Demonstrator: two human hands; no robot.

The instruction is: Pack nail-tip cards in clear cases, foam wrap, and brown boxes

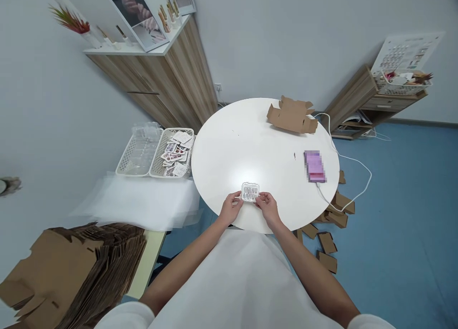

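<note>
Clear case (250,192) | left hand (231,208): grip pinching left edge | right hand (269,207): grip pinching right edge

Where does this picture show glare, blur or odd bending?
Head view: bright glare on the white oval tabletop, beside the clear plastic case; head view: translucent white sheets smear at their edges; head view: the purple rectangular device is pixelated; head view: the wood-grain cabinet leans, likely wide-angle distortion.

Pale walls (272,42), blue flr (408,205), woodgrain cab (188,71)
</note>
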